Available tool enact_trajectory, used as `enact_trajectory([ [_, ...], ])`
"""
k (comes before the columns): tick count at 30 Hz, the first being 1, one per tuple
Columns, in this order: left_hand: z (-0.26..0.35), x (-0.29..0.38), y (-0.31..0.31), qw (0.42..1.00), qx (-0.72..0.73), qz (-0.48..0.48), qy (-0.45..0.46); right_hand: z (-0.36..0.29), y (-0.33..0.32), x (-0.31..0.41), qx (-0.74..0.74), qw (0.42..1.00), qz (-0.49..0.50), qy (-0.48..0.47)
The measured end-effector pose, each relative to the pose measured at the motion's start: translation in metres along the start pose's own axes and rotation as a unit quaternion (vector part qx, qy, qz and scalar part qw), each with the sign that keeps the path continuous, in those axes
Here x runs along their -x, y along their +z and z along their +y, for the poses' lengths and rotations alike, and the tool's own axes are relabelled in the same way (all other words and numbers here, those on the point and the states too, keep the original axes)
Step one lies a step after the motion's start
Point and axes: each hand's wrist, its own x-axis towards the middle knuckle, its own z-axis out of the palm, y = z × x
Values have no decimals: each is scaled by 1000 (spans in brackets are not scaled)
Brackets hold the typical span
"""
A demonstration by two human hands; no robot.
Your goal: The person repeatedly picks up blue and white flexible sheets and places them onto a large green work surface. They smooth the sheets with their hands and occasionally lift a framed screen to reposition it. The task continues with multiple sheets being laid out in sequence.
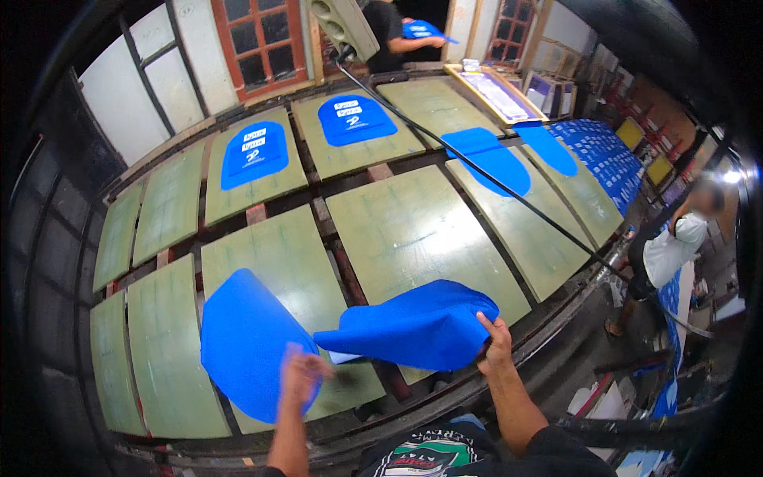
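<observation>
My right hand (496,343) grips a limp blue fabric piece (411,325) by its right end, thumb on top. The fabric sags and folds above the near edge of the table, and a sliver of white shows under its left end. My left hand (301,372), blurred, is in front of a second blue fabric piece (247,334), near its right edge. That piece has a rounded outline and appears to overlie a greenish printing board (274,256). Whether my left fingers hold the fabric is hidden by the blur.
Two blue pieces with white prints (255,170) (357,134) lie on far boards. A wood-framed printing screen (498,95) stands at the far right near plain blue pieces (495,167). A black cable (477,167) crosses above the table. One person (387,36) works opposite; another (673,244) is at right.
</observation>
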Motion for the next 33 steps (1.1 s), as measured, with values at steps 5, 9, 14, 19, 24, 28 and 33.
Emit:
enact_trajectory([
  [5,-120,18,215,953,213,-117,-184,-17,-5,-60,-5,999,-27,32],
  [9,-105,-34,291,949,299,61,74,-52,-23,-86,25,995,-11,95],
  [14,-68,-85,315,958,127,157,204,-103,-59,-149,119,992,-28,-18],
  [19,13,-237,306,971,151,100,158,-96,-49,-313,149,988,-5,-44],
  [24,162,-346,339,968,133,82,199,-130,43,-426,196,955,-154,-163],
  [28,245,-331,385,934,142,80,318,-169,89,-411,114,926,-221,-283],
  [33,182,-312,380,928,77,61,358,-114,50,-374,260,903,-126,-319],
])
